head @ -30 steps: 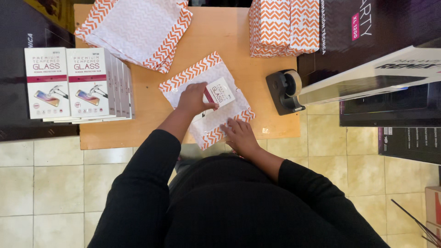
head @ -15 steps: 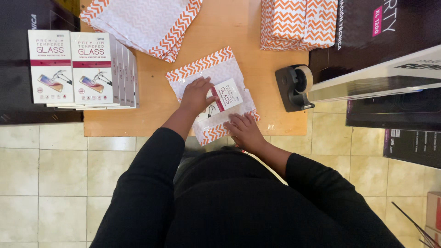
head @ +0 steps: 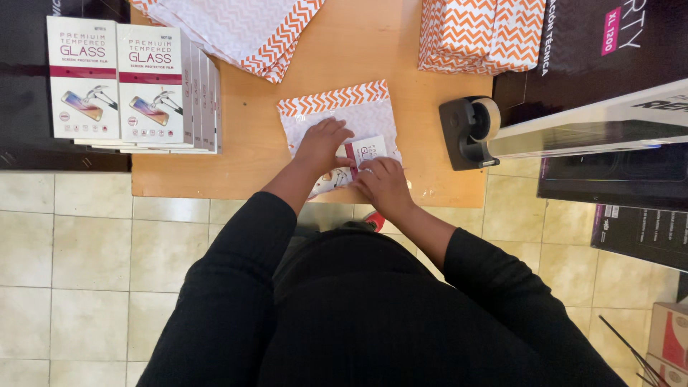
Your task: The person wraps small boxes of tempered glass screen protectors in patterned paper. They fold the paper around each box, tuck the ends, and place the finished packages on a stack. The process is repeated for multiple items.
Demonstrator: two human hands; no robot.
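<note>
Head view: I see the left hand [head: 322, 143] pressed flat on a white mailer [head: 344, 115] with orange chevron edge; right hand [head: 383, 183] pinches a small white-and-red box [head: 367, 149] lying between both sets of fingertips on the table [head: 401, 50].

Tape dispenser [head: 469, 132] at table's right edge, boxes [head: 132, 86] stacked left, mailer pile [head: 244, 29] at top.

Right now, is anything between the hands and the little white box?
Nothing visible. Both hands, left hand and right hand, already touch the small white-and-red flat box, which lies at the mouth of the orange-and-white chevron mailer bag.
</note>
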